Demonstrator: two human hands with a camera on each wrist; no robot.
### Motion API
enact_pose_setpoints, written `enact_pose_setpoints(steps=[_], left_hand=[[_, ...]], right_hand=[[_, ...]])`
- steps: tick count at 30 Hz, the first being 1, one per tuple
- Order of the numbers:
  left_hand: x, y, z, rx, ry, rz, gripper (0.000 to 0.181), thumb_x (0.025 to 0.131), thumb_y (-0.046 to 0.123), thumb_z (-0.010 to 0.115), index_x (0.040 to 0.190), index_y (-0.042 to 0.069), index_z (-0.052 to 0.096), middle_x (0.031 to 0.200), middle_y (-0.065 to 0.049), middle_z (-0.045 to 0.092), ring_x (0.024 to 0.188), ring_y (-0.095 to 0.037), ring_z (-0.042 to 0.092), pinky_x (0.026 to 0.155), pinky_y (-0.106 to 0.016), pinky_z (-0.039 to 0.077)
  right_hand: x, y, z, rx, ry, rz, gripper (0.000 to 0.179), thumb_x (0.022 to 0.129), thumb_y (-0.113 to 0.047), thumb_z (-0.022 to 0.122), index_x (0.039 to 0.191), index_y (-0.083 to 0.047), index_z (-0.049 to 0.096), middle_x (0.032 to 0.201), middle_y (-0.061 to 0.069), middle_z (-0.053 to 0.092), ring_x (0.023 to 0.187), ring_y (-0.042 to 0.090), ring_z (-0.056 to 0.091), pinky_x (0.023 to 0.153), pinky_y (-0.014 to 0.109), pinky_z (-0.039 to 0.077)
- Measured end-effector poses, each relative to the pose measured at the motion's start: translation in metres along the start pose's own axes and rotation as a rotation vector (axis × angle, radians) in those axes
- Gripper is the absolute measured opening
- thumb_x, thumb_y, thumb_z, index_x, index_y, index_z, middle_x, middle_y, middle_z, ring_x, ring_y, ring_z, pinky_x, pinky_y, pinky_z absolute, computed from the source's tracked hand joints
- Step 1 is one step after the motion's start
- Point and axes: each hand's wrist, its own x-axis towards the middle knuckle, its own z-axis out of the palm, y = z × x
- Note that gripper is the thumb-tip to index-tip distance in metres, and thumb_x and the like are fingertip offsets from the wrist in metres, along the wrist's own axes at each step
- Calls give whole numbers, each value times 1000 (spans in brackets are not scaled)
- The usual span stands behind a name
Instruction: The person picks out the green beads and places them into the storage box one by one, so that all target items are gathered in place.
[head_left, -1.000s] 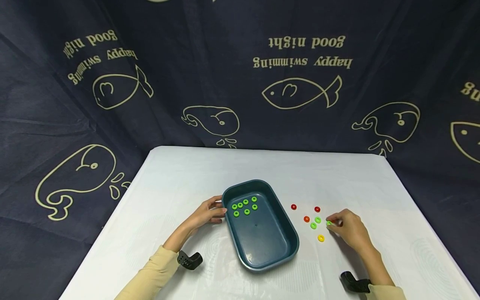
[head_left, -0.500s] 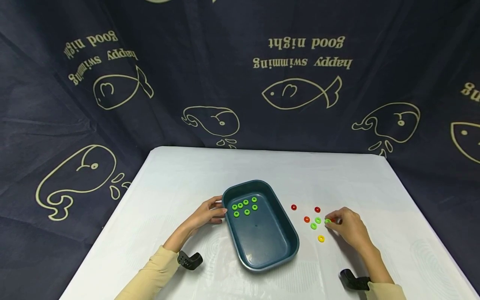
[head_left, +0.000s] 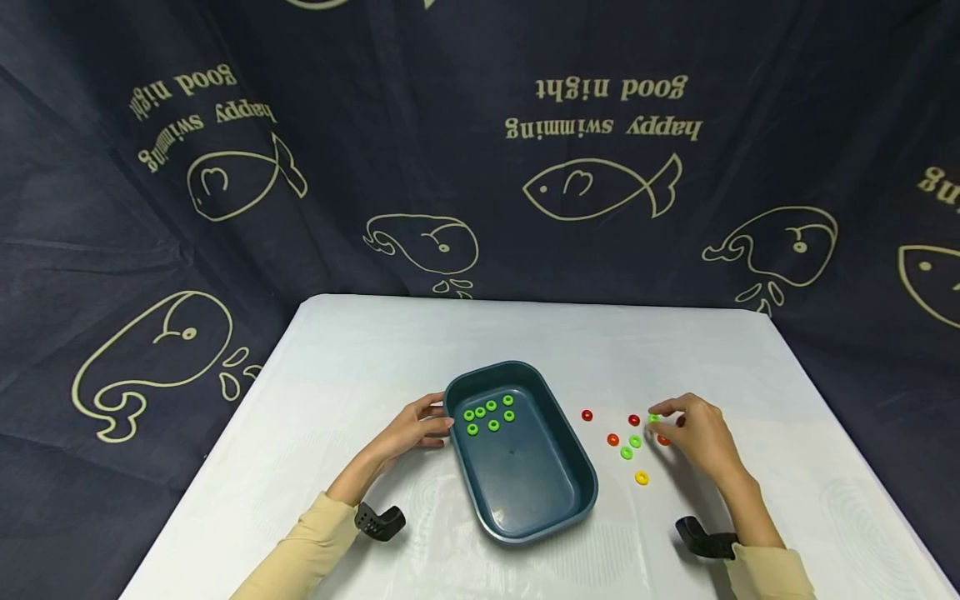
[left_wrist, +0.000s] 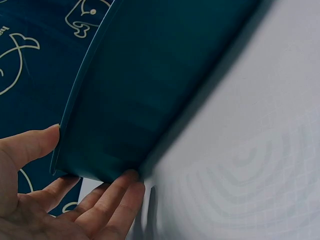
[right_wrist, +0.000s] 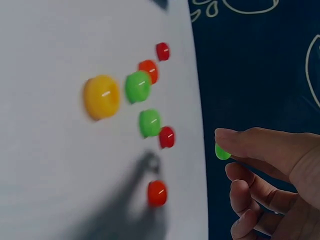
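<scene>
The thumb and index finger of my right hand (head_left: 701, 435) pinch a small green ring (right_wrist: 222, 152), lifted off the table. In the right wrist view the other fingers of that hand curl loosely below it. My left hand (head_left: 414, 426) touches the outside of a dark blue-green tray (head_left: 512, 500) at its far left corner. In the left wrist view, the thumb (left_wrist: 42, 144) meets the tray's rim and fairly straight fingers (left_wrist: 111, 204) lie against its outer wall. Several green rings, among them one ring (head_left: 493, 425), lie inside the tray's far half.
Right of the tray lie two green rings, one nearer ring (head_left: 627, 452) among them, a yellow ring (head_left: 642, 477) and several red or orange-red rings, including a red ring (head_left: 587, 415). A white cloth covers the table (head_left: 375, 350). A dark patterned curtain (head_left: 480, 167) hangs behind.
My right hand has moved up and away from me with the green ring, uncovering an orange-red ring beneath it. The left hand and the tray have stayed in place.
</scene>
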Motion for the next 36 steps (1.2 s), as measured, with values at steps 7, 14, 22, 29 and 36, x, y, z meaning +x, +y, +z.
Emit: enact_pose_setpoints(steps=[7,14,22,29,36], left_hand=[[1,-2,1,1,13,-9,66,92,18,58,146,1,26,136,-29,42,108,-27,62,89,-43,54],[-1,-3,1,0,7,-8,66,92,19,58,146,1,25,137,-29,42,109,-28,61,89,-43,54],[-1,-2,1,-5,13,-6,65,92,18,57,146,1,26,137,-29,42,107,-25,62,90,-43,54],[0,-2,1,2,18,-12,65,92,18,58,146,0,26,137,-29,42,108,-25,62,90,-43,54],[0,-1,0,-1,9,-13,66,92,19,58,146,0,25,137,-29,41,107,-23,62,90,-43,54]], right_hand=[[15,-18,-3,20,31,-43,18,72,-8,78,89,-4,75,89,15,67,70,18,52,56,21,38],[27,-37,-2,56,33,-62,19,72,-8,79,90,-4,75,90,15,68,70,17,52,57,21,40],[38,-60,3,106,11,-87,19,73,-8,79,91,-4,75,91,14,68,69,17,54,53,20,41],[47,-87,12,142,-28,-130,18,74,-11,78,91,-8,75,92,11,68,68,15,55,54,21,42],[53,-117,22,165,-52,-187,17,75,-14,78,91,-10,75,91,9,67,67,14,55,56,22,44]])
